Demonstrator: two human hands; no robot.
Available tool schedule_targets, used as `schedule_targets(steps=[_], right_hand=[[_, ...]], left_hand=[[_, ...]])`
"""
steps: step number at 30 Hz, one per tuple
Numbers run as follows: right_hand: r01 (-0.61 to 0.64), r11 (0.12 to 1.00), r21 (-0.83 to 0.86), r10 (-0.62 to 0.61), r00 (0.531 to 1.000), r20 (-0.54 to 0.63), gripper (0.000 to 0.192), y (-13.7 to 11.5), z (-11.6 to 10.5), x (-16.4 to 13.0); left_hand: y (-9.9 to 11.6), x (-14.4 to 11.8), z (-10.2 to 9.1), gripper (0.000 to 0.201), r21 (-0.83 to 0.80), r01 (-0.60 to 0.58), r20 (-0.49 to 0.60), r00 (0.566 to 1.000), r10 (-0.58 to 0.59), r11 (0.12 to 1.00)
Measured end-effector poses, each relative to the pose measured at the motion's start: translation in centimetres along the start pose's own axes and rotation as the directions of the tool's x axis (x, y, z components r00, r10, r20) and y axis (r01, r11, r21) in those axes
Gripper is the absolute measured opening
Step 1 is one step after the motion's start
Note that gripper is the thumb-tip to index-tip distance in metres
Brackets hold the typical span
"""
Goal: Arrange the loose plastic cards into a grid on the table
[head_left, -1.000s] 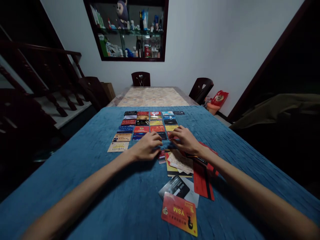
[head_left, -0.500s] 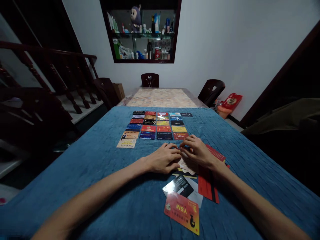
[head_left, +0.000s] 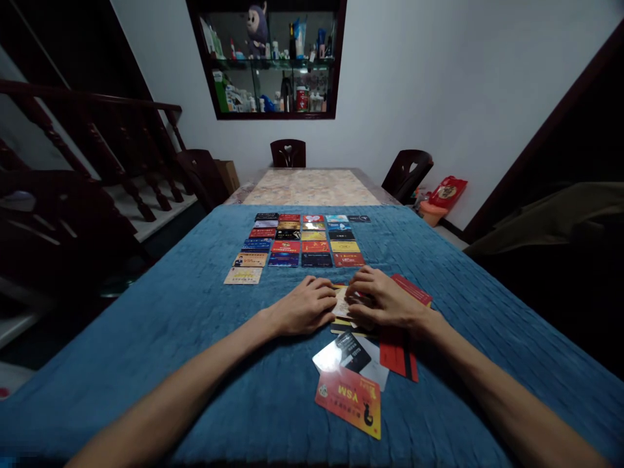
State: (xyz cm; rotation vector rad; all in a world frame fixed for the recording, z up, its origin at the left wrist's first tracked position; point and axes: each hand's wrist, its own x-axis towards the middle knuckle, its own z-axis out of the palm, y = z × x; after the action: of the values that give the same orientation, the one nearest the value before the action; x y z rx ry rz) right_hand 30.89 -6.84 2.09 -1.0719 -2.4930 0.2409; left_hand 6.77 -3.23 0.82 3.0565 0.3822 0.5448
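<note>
Both hands meet over the loose pile of cards, and from my seat at the feed that is where everything turns. Left hand [head_left: 305,307] lies palm down on the blue cloth [head_left: 146,338], fingers curled loosely, their tips touching the left edge of the pale card [head_left: 342,302] on top of the pile. Right hand [head_left: 385,300] sits just across from it, fingers bent over the same card from the right side; I read it as a light pinch with thumb under the fingers, though the thumb is hidden, so I cannot tell how firm the hold is. Neither hand is spread flat, neither is closed to a fist.

That pale card lies directly between the two sets of fingertips, its long axis running roughly away from me, slightly tilted. Both hands are about equally near, with the right covering more of it.

Under and nearer to me the loose pile [head_left: 348,328] fans out: a black card [head_left: 348,351], a red-orange card [head_left: 348,400] closest to me, and long red cards [head_left: 397,351] under the right wrist.

Beyond the fingertips, well apart from the pile, the laid-out grid of cards [head_left: 297,244] sits in neat rows, long edges running left to right, with one beige card [head_left: 242,275] alone at its near left corner.
</note>
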Motion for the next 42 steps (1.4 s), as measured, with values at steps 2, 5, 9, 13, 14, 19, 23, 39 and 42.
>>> schedule_targets(steps=[2, 5, 9, 13, 14, 19, 23, 39, 42], right_hand=[[0.018, 1.0, -0.017, -0.018, 0.999, 0.029, 0.019, -0.2, -0.2, -0.1], [0.034, 0.999, -0.036, -0.031, 0.997, 0.07, 0.024, -0.5, -0.5, -0.1], [0.05, 0.998, -0.043, -0.046, 0.995, 0.093, 0.029, -1.0, -0.8, -0.1], [0.064, 0.997, -0.05, -0.058, 0.993, 0.1, 0.031, -1.3, -0.9, -0.1], [0.067, 0.996, -0.053, -0.061, 0.994, 0.095, 0.029, -1.4, -0.9, -0.1], [0.076, 0.995, -0.06, -0.073, 0.996, 0.05, 0.026, -1.6, -0.6, 0.0], [0.091, 0.995, -0.047, -0.092, 0.996, -0.01, 0.024, -1.3, -0.2, 0.0], [-0.088, 0.996, -0.033, 0.079, 0.975, -0.206, 0.03, -0.5, 2.0, -0.1], [-0.107, 0.992, -0.059, 0.092, 0.972, -0.217, 0.032, -0.6, 2.2, 0.0]], left_hand=[[-0.1, -0.3, 0.3, 0.019, 0.037, -0.013, -0.017, 1.0, 0.014, 0.999], [-0.1, -0.5, 0.4, 0.017, 0.087, -0.029, -0.046, 0.998, 0.034, 0.996], [0.1, -0.6, 0.1, 0.016, 0.19, -0.083, -0.048, 0.994, 0.094, 0.978], [0.2, -0.6, -0.4, 0.019, 0.299, -0.148, -0.022, 0.987, 0.162, 0.943], [0.2, -0.6, -0.5, 0.019, 0.314, -0.161, -0.027, 0.984, 0.178, 0.936], [-0.3, -0.8, -0.7, 0.02, 0.349, -0.218, -0.08, 0.962, 0.261, 0.911], [-0.8, -1.0, -0.7, 0.018, 0.315, -0.215, -0.182, 0.942, 0.281, 0.925], [-1.7, -1.7, -0.7, 0.026, -0.055, 0.044, -0.336, 0.94, -0.06, 0.997], [-1.8, -2.0, -0.8, 0.03, -0.095, 0.07, -0.319, 0.943, -0.097, 0.993]])
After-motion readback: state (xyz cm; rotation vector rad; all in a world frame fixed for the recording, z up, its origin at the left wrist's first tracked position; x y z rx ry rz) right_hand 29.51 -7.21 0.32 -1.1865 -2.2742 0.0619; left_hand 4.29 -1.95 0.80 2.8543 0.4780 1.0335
